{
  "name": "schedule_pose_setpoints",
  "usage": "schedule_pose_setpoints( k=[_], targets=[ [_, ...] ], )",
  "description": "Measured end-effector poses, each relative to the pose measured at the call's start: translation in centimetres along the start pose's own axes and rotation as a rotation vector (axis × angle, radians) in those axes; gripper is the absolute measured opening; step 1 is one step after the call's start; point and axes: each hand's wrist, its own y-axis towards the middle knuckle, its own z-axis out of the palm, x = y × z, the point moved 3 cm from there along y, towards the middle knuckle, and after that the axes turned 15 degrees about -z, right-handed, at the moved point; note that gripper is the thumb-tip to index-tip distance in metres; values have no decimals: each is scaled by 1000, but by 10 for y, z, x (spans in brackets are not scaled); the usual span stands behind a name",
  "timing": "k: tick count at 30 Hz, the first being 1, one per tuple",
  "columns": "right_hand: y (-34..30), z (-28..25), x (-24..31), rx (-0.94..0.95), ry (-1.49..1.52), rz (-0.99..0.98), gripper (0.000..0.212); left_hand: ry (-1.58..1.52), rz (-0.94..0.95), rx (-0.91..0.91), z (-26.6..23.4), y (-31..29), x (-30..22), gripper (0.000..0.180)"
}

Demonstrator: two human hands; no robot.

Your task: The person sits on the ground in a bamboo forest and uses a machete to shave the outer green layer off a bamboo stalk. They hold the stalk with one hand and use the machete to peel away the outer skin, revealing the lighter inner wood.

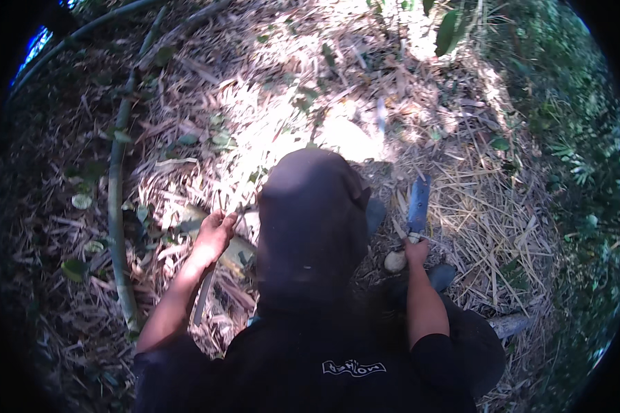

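The right hand [416,250] wraps its fingers around a machete [418,205], while the left hand [215,234] bunches its fingers together, on what I cannot tell.

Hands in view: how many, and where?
2. Left hand: left of the dark head covering. Right hand: on its other side, gripping a broad-bladed knife. The head covering and dark shirt block some ground; others could be hidden.

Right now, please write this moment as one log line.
right grip: holds machete | left grip: contents unclear | bamboo pole: at left
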Motion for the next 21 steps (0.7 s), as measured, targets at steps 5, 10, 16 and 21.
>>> schedule_pose_setpoints(
  k=[5, 10, 16, 21],
  targets=[
    [17, 14, -40, -58, 32, -142, 72, 505, -114, -430, -32, -80, 110, 43],
    [-2, 6, -16, -46, 100, -153, 74, -44, -161, -63, -15, -120, 238, 52],
    [6, 9, -23, 10, 88, -164, 80, -325, -257, 296, 19, -84, 279, 77],
    [11, 3, -28, -10, 135, -151, 81, -170, -577, 158, 45, -104, 187, 54]
  ],
)
